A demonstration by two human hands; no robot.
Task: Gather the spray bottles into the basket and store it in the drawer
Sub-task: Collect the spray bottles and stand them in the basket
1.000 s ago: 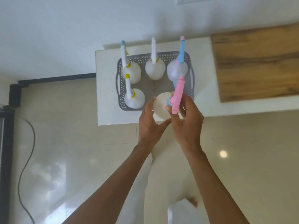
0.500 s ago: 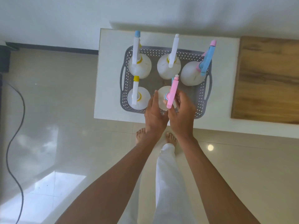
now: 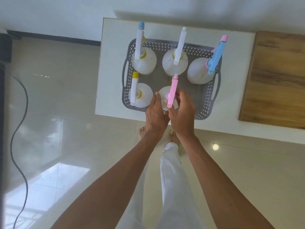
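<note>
A grey perforated basket (image 3: 166,45) sits on a white table (image 3: 112,71). Several white spray bottles stand upright in it. The back row holds a blue-tipped one (image 3: 145,63), an all-white one (image 3: 175,66) and one with a blue and pink sprayer (image 3: 198,73). A yellow-tipped bottle (image 3: 142,96) stands front left. The pink-sprayer bottle (image 3: 172,91) stands front middle. My left hand (image 3: 156,113) lies flat against its left side with the fingers straight. My right hand (image 3: 183,111) is cupped loosely to its right, fingers spread. The basket's front right corner holds nothing.
A wooden surface (image 3: 277,76) adjoins the table on the right. The basket's near rim is close to the table's front edge. A black cable (image 3: 19,113) snakes over the glossy tiled floor at left. My bare feet (image 3: 171,136) are right below the table edge.
The pink-sprayer bottle was lowered over the near rim and now stands in the basket. Both hands have loosened from it, fingers spreading. The view has shifted closer over the basket.
</note>
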